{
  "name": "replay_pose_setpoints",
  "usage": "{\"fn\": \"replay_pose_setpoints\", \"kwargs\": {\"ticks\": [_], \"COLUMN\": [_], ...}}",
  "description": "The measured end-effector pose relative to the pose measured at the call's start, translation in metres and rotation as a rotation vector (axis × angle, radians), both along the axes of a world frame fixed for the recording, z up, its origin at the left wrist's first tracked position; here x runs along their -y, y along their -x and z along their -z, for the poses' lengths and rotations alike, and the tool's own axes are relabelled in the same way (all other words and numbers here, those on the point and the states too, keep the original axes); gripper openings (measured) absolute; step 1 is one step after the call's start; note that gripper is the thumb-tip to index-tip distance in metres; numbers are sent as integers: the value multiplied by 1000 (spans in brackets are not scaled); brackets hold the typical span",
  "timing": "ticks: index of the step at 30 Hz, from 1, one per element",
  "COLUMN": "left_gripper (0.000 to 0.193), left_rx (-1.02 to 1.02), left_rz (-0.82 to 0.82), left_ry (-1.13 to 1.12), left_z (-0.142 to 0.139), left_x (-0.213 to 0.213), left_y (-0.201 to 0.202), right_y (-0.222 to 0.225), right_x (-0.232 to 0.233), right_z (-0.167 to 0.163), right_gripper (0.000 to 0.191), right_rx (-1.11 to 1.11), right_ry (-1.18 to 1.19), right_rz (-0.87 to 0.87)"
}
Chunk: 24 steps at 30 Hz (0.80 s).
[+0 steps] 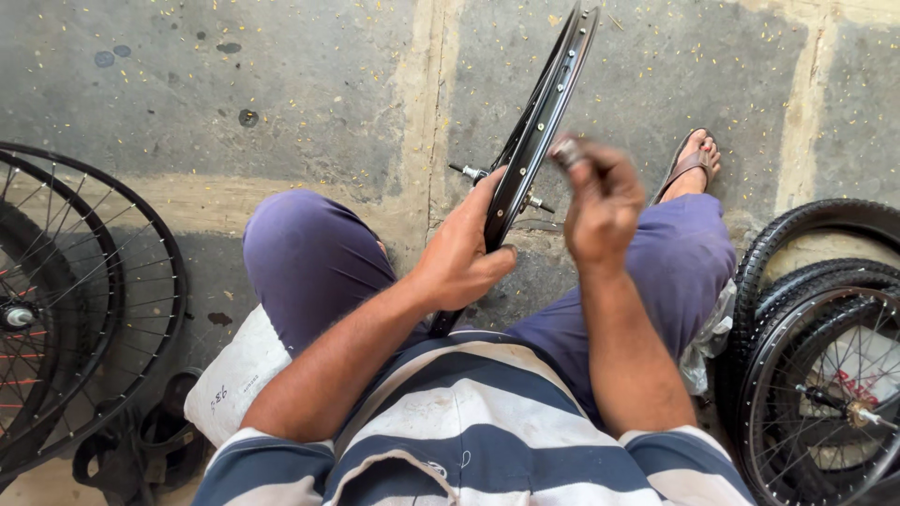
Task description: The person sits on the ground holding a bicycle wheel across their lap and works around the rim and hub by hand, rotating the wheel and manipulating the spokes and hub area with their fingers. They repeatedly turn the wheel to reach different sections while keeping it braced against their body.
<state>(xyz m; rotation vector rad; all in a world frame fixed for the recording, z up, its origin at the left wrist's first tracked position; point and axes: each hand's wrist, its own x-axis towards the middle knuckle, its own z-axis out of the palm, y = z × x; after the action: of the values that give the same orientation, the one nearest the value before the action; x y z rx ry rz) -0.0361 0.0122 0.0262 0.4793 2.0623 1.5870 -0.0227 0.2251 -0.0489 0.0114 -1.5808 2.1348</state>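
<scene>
Left hand (464,253): forearm extends forward from lower left, wrist straight, fingers and thumb closed in a firm grip around a thin edge. Right hand (600,201): forearm rises from lower right, wrist bent, raised higher than the left, fingertips (568,150) pinched together, blurred. Both knees bent, spread apart.

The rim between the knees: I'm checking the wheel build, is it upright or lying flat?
Upright: the rim stands on edge, left hand gripping its near side.
</scene>
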Motion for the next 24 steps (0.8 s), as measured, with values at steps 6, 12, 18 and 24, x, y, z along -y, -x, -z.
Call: {"fn": "replay_pose_setpoints", "kwargs": {"ticks": [6, 12, 18, 24], "left_gripper": [101, 105, 104, 59], "left_rx": [-296, -309, -259, 159], "left_rz": [0, -26, -31, -80], "left_ry": [-148, -133, -164, -682], "left_z": [0, 4, 17, 58], "left_x": [-4, -3, -2, -10], "left_y": [-5, -9, -18, 4], "right_y": [-17, -6, 0, -6], "right_x": [13, 21, 26, 52], "right_z": [5, -26, -35, -36], "right_gripper": [25, 40, 31, 38], "right_rx": [243, 209, 134, -21], "right_ry": [-20, 380, -660, -829], "right_rz": [-130, -387, -12, 353]}}
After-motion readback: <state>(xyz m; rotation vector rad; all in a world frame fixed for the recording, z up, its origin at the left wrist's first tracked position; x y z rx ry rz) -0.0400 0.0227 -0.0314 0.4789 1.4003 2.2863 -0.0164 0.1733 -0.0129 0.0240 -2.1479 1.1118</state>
